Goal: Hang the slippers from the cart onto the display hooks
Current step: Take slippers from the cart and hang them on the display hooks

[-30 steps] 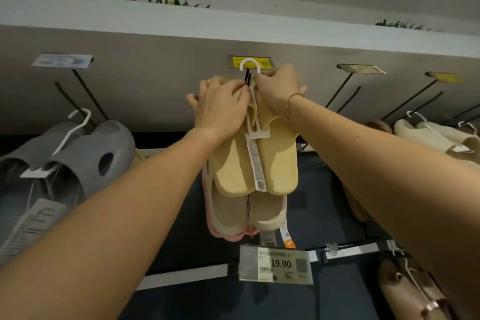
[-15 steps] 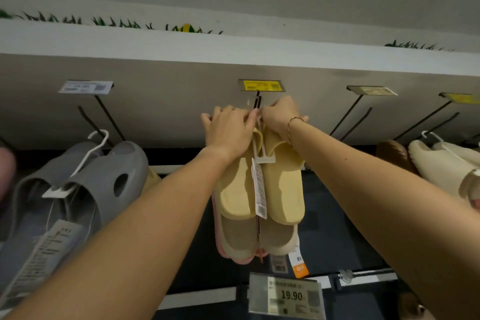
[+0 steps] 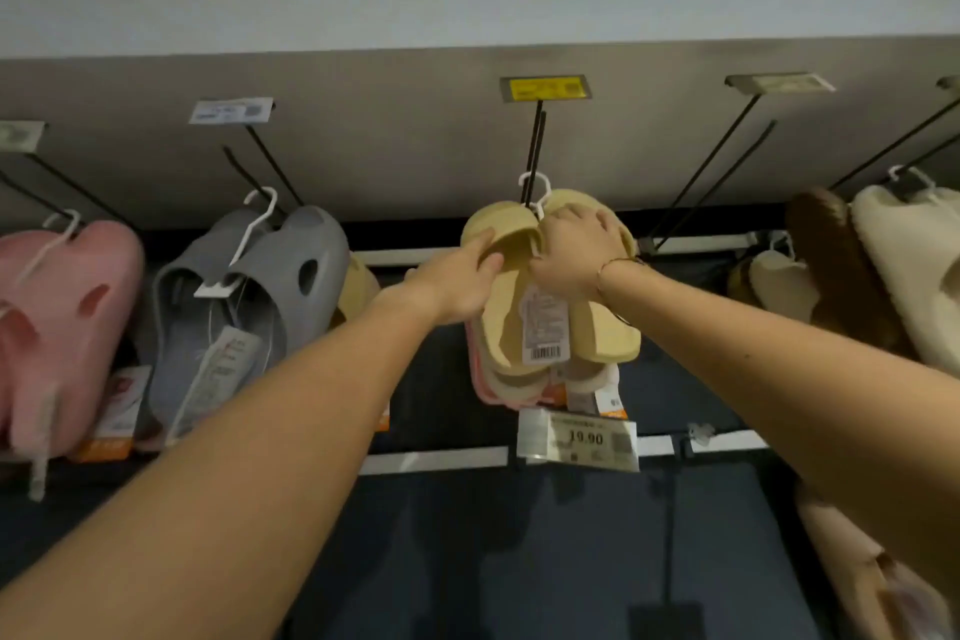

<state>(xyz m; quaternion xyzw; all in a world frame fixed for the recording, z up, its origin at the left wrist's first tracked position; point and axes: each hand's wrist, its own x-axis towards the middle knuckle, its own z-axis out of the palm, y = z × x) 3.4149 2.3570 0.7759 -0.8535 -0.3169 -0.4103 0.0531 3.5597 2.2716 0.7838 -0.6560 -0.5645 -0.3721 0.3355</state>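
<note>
A pair of pale yellow slippers (image 3: 511, 322) hangs by a white plastic hanger (image 3: 535, 185) on the black display hook (image 3: 535, 146) under a yellow label. My left hand (image 3: 457, 283) grips the strap of the left slipper, thumb on top. My right hand (image 3: 576, 250) is curled over the top of the right slipper, just below the hanger. A white barcode tag dangles between the two soles. More slippers, pink and cream, hang behind this pair on a lower hook.
Grey slippers (image 3: 249, 296) and pink slippers (image 3: 57, 317) hang on hooks to the left. Brown and cream fluffy slippers (image 3: 883, 270) hang to the right. An empty hook (image 3: 727, 140) lies between. A price tag reading 19.90 (image 3: 582, 439) sits on the lower rail. A white shelf runs overhead.
The slippers and both hands now sit lower on the hook, with the hanger's loop over the wire. My left hand has shifted down onto the left slipper's strap. The view tilted up.
</note>
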